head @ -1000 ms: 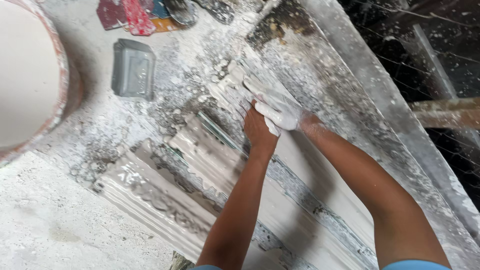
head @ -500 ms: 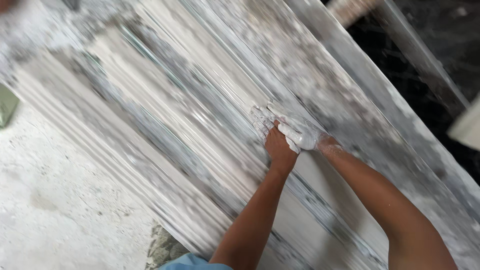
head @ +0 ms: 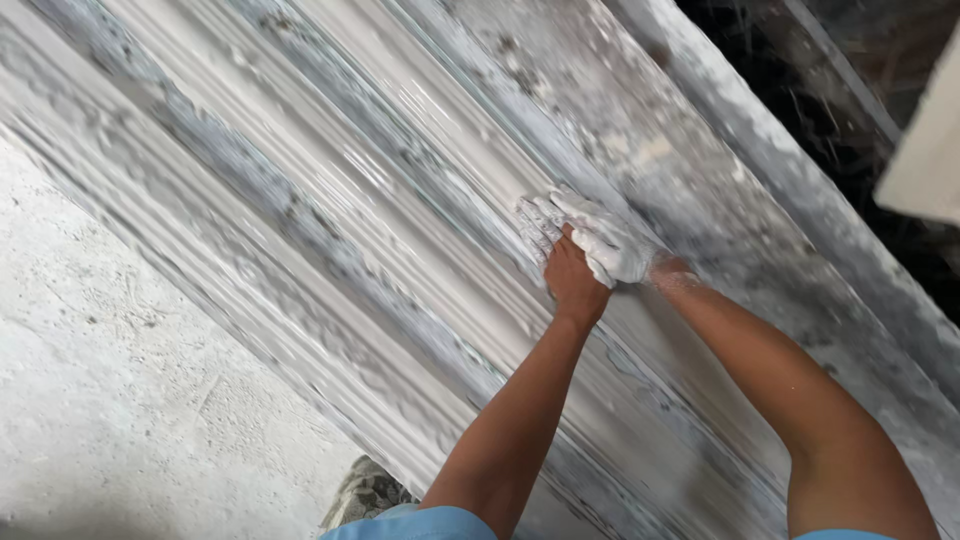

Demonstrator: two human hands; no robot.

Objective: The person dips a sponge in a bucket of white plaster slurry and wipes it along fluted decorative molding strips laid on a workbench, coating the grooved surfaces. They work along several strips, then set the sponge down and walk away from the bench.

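A long grey-white plaster moulding (head: 330, 200) with ridges and grooves runs slantwise across the view, smeared with wet plaster. My left hand (head: 568, 283) lies flat in one groove, its fingers whitened. My right hand (head: 612, 245), coated in white plaster, rests partly on top of the left one. Its fingers are spread on the same groove. Neither hand holds a tool. What lies under the palms is hidden.
A rough concrete floor (head: 130, 400) spreads at the lower left. A patterned shoe (head: 362, 494) shows at the bottom edge. Beyond the moulding's far rim (head: 780, 170) is a dark gap (head: 860, 110), and a pale board (head: 930, 150) sits at the upper right.
The view has slid along the moulding, so the bucket and the small tray have left it. Both hands stay pressed together on the groove and have travelled along it.
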